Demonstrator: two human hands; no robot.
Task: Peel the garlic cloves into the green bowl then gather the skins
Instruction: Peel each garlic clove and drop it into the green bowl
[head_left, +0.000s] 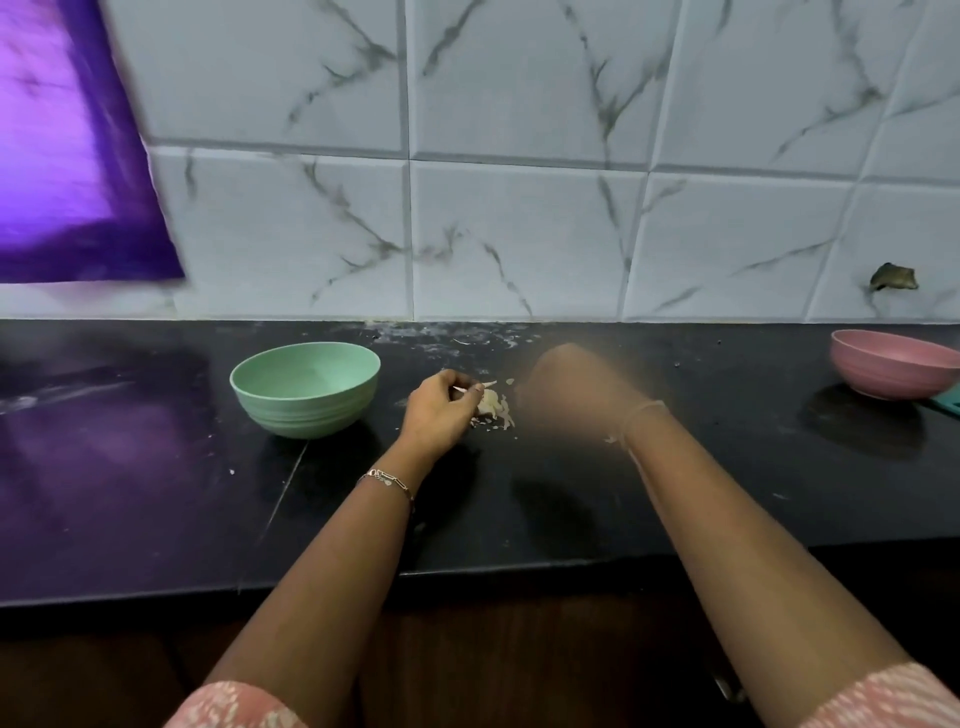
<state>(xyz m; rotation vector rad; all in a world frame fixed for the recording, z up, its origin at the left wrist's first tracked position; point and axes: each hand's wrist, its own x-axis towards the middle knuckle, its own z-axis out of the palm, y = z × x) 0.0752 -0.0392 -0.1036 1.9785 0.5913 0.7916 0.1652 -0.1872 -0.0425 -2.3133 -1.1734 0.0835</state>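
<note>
Just right of the green bowl on the black desk, the left hand pinches the garlic skins, the right hand beside it too blurred to judge, with wide dark top toward the near edge.

Grey-veined white tile wall; black countertop; purple glowing panel left; chipped hole right.

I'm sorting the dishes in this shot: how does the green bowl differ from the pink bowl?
The green bowl stands left of the left hand, fully in view; the pink bowl sits far right, cut by the frame edge. The green bowl's inside shows; the pink bowl's is mostly hidden. Both rest upright on the black counter.
</note>
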